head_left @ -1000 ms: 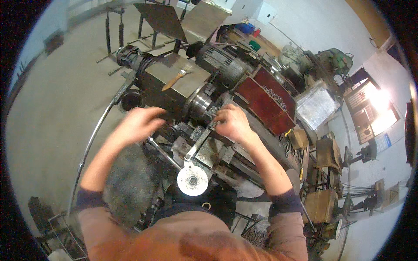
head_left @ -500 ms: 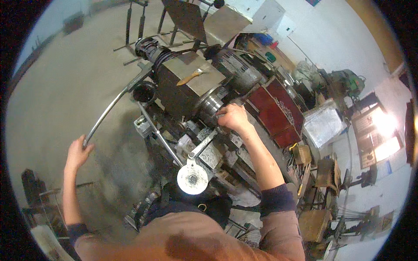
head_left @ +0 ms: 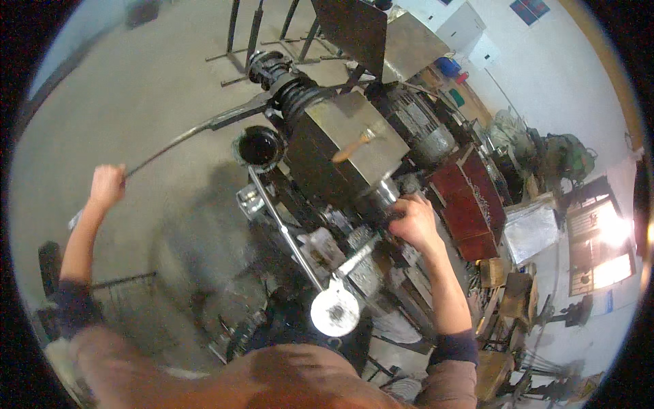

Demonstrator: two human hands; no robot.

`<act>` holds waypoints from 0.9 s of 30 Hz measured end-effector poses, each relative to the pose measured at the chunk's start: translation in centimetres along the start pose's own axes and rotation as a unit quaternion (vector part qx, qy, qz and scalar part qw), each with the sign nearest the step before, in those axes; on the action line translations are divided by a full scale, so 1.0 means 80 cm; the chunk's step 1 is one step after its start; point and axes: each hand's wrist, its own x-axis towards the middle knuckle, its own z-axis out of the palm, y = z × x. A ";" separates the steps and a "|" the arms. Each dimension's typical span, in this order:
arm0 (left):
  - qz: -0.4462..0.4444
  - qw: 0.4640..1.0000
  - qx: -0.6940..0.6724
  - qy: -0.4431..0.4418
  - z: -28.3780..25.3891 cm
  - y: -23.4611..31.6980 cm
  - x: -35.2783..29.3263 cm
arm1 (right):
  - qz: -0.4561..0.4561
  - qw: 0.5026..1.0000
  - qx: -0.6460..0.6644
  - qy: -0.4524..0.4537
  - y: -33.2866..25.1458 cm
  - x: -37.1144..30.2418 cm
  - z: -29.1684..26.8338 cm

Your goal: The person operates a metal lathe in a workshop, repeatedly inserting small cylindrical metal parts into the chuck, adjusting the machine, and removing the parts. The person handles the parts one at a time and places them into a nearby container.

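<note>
My left hand [head_left: 109,187] is wrapped round the near end of a long metal lever [head_left: 178,140], which joins the far left end of a lathe-like machine. My right hand [head_left: 414,221] is at a round steel chuck [head_left: 383,196] on the machine's right side. Its fingers are curled in against the chuck's near side, and what they grip is hidden. A brush with a wooden handle [head_left: 351,150] lies on the boxy metal housing [head_left: 371,119]. Nearer my body is a round whitish handwheel [head_left: 334,312]. A metal rod [head_left: 286,228] runs beside it.
A dark round opening [head_left: 260,147] sits left of the housing. Behind it stands a finned motor [head_left: 412,119]. Farther right are a red metal box [head_left: 466,204] and a silvery sheet-covered block [head_left: 531,232]. Tools crowd the right wall, and a metal-legged stand [head_left: 255,37] is at the back.
My left hand has swung the lever's end away from my body, so the lever lies flatter. My right hand remains by the chuck, its fingers more curled. The whole view has shifted.
</note>
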 end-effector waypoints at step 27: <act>-0.226 0.966 -0.052 0.112 0.035 0.039 -0.014 | -0.023 0.999 0.032 0.027 0.001 -0.004 -0.003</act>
